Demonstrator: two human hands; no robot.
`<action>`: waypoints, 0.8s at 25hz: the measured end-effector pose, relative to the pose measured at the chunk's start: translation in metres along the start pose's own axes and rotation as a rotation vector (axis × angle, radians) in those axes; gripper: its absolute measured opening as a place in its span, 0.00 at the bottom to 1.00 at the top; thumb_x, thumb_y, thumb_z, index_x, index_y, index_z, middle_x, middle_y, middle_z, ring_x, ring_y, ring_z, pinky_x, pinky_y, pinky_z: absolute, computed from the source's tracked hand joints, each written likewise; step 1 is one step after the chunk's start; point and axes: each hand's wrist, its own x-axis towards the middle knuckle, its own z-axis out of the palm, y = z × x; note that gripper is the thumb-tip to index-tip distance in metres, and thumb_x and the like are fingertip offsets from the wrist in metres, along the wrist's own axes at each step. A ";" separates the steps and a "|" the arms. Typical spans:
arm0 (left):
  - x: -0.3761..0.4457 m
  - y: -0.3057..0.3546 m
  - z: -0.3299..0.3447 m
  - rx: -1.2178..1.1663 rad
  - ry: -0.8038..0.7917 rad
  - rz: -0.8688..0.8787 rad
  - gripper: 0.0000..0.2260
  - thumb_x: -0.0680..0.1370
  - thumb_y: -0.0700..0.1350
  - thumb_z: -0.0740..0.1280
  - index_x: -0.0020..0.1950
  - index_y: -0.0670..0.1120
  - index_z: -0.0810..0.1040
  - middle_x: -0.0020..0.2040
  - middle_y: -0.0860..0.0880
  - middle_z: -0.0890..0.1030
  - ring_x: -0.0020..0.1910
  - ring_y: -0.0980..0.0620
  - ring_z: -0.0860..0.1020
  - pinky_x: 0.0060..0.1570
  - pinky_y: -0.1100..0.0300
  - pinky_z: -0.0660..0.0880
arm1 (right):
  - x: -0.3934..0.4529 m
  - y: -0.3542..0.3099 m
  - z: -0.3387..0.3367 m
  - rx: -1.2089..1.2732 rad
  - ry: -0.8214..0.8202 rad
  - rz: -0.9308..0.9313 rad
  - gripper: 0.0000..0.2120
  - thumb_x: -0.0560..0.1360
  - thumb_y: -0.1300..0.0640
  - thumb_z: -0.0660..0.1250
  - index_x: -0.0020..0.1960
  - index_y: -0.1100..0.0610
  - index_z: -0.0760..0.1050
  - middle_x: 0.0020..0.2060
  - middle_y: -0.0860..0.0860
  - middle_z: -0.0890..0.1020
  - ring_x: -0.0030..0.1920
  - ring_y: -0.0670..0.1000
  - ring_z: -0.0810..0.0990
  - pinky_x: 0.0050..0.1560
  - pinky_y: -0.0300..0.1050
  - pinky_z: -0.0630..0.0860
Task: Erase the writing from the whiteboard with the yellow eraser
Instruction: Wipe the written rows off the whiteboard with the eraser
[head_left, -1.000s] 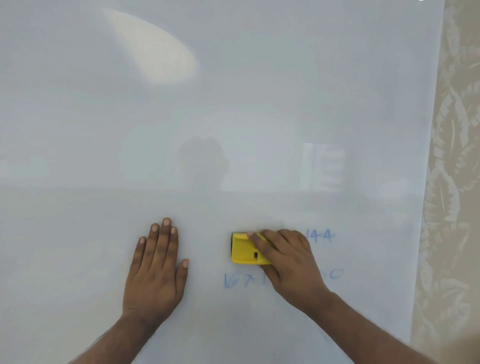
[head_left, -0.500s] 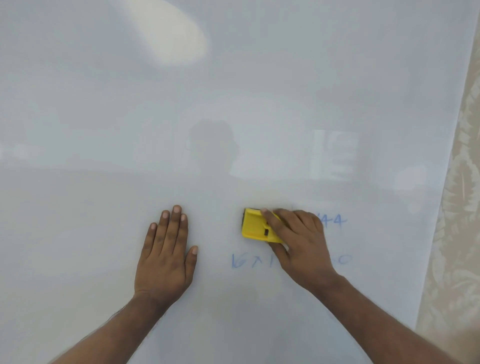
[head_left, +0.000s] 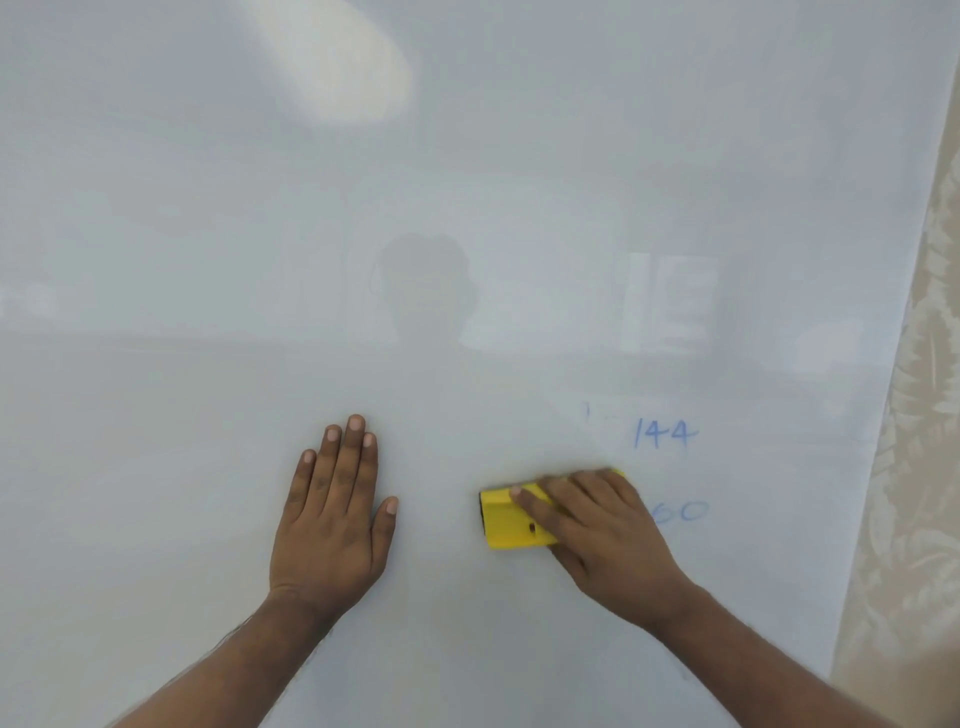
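The whiteboard (head_left: 467, 208) fills almost the whole view. My right hand (head_left: 602, 540) grips the yellow eraser (head_left: 506, 519) and presses it flat on the board at lower centre-right. Blue writing "144" (head_left: 662, 434) stands above and right of that hand. A fainter "60" (head_left: 683, 512) shows just right of my knuckles. My left hand (head_left: 335, 509) lies flat on the board left of the eraser, fingers together and pointing up, holding nothing.
The board's right edge (head_left: 904, 322) runs down slantwise, with beige leaf-patterned wallpaper (head_left: 924, 467) beyond it. A bright light reflection (head_left: 337, 67) and a dim reflection of a person (head_left: 423, 286) show on the glossy surface.
My right hand has slid the eraser down from the "144" row onto the lower row; the "16 x 1" writing there is no longer visible. My left hand stays flat.
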 end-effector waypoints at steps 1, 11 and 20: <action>-0.001 0.001 0.000 0.000 0.000 0.000 0.30 0.82 0.52 0.52 0.81 0.38 0.54 0.82 0.41 0.55 0.83 0.47 0.47 0.81 0.48 0.47 | 0.008 0.002 -0.003 0.023 0.029 0.063 0.28 0.74 0.57 0.67 0.73 0.49 0.66 0.58 0.49 0.78 0.51 0.56 0.76 0.55 0.51 0.68; 0.003 0.005 -0.005 -0.023 0.005 0.004 0.30 0.82 0.50 0.53 0.80 0.37 0.54 0.82 0.40 0.54 0.83 0.45 0.48 0.81 0.49 0.46 | -0.012 -0.005 0.000 -0.008 -0.039 -0.060 0.27 0.73 0.58 0.68 0.71 0.50 0.70 0.58 0.49 0.79 0.50 0.55 0.77 0.55 0.51 0.72; 0.071 0.035 -0.014 -0.081 0.115 -0.007 0.27 0.83 0.46 0.53 0.81 0.38 0.55 0.82 0.41 0.54 0.82 0.44 0.52 0.81 0.48 0.48 | 0.042 0.075 -0.042 0.043 0.117 0.218 0.23 0.78 0.51 0.65 0.72 0.52 0.69 0.60 0.52 0.79 0.54 0.59 0.77 0.56 0.55 0.71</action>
